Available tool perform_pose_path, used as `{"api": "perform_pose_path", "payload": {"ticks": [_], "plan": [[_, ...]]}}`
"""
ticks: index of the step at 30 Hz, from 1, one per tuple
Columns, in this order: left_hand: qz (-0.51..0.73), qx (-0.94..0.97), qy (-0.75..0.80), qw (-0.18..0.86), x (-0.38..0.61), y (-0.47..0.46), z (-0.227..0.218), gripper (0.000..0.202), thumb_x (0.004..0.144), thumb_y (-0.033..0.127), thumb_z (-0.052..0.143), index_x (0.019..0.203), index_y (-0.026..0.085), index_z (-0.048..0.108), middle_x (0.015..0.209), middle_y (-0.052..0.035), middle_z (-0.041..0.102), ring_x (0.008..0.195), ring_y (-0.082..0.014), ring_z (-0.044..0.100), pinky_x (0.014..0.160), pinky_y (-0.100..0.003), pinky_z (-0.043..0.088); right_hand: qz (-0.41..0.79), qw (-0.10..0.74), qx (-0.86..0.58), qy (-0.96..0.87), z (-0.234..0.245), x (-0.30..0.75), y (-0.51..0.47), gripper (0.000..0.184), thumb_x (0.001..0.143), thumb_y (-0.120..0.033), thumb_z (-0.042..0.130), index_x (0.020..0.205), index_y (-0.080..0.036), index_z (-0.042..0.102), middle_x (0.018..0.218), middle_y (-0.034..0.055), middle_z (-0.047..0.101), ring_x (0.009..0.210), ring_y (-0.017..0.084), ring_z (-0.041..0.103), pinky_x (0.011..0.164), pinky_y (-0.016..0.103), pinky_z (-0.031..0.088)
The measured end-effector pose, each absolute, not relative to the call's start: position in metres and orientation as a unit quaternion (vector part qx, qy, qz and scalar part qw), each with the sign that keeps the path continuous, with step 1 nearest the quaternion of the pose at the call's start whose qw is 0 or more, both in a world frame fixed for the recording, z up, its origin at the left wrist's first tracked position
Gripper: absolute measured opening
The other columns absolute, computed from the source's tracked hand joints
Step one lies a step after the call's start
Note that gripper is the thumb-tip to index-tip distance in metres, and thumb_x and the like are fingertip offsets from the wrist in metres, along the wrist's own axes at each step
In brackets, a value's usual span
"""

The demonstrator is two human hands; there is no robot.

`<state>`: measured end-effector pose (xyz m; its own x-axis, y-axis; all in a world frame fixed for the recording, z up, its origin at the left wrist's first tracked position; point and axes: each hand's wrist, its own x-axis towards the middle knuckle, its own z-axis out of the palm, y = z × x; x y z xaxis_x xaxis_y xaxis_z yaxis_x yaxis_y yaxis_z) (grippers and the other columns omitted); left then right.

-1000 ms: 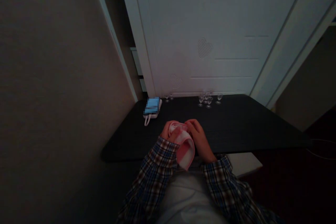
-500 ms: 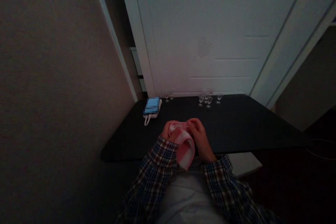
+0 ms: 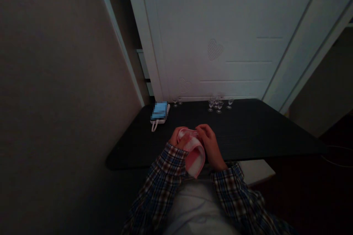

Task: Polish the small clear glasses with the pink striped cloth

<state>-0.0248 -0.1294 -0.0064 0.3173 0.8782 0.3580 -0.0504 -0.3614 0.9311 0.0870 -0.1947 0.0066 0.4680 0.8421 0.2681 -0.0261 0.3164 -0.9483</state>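
My left hand [image 3: 180, 140] is closed around a pink-and-white cloth [image 3: 196, 163], whose lower end hangs down in a curled fold over the table's near edge. At the cloth's upper side, between both hands, a small clear glass [image 3: 194, 133] partly shows; the cloth and fingers hide most of it. My right hand [image 3: 207, 140] has its fingers bent and pinched at the glass, right against the cloth. Both hands are held over the near part of the dark table [image 3: 261, 132].
Several small stemmed glasses [image 3: 219, 107] stand at the table's back, with another pair of stemmed glasses [image 3: 175, 102] further left. A white device with a blurred blue screen [image 3: 160, 111] and a strap lies at the back left. Behind rises a white panel [image 3: 234, 18]. A white board [image 3: 257, 170] sits below the near edge.
My right fingers have shifted slightly at the top of the cloth, and the clear glass there shows a little more. The hanging fold has moved barely; all else stays put.
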Motion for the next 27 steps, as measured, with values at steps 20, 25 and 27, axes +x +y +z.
{"api": "perform_pose_path", "payload": {"ticks": [20, 25, 27], "plan": [[0.512, 0.654, 0.299, 0.47, -0.025, -0.1274, -0.0091, 0.03, 0.074, 0.041, 0.056, 0.092, 0.017, 0.058, 0.081, -0.0048, 0.065, 0.071, -0.0155, 0.059, 0.062, -0.024, 0.047, 0.311, 0.691, -0.474, -0.449, 0.0051, 0.0859, -0.1952, 0.019, 0.083, -0.036, 0.048, 0.077, -0.02, 0.055, 0.074, -0.0024, 0.053, 0.069, 0.013, 0.048, 0.061, 0.022, 0.038], [0.505, 0.664, 0.306, 0.459, -0.0251, -0.1253, -0.0113, 0.031, 0.074, 0.042, 0.056, 0.092, 0.018, 0.058, 0.081, -0.0043, 0.064, 0.069, -0.0148, 0.058, 0.06, -0.024, 0.046, 0.302, 0.689, -0.488, -0.443, 0.0038, 0.0872, -0.1949, 0.019, 0.083, -0.037, 0.047, 0.08, -0.02, 0.056, 0.077, -0.0017, 0.055, 0.07, 0.013, 0.049, 0.062, 0.023, 0.038], [0.497, 0.668, 0.313, 0.456, -0.0252, -0.125, -0.0118, 0.032, 0.074, 0.044, 0.056, 0.092, 0.018, 0.058, 0.079, -0.0041, 0.064, 0.067, -0.0147, 0.057, 0.059, -0.023, 0.046, 0.301, 0.689, -0.493, -0.437, 0.003, 0.0873, -0.1945, 0.02, 0.083, -0.038, 0.047, 0.081, -0.02, 0.056, 0.077, -0.0015, 0.055, 0.071, 0.013, 0.05, 0.062, 0.023, 0.039]]}}
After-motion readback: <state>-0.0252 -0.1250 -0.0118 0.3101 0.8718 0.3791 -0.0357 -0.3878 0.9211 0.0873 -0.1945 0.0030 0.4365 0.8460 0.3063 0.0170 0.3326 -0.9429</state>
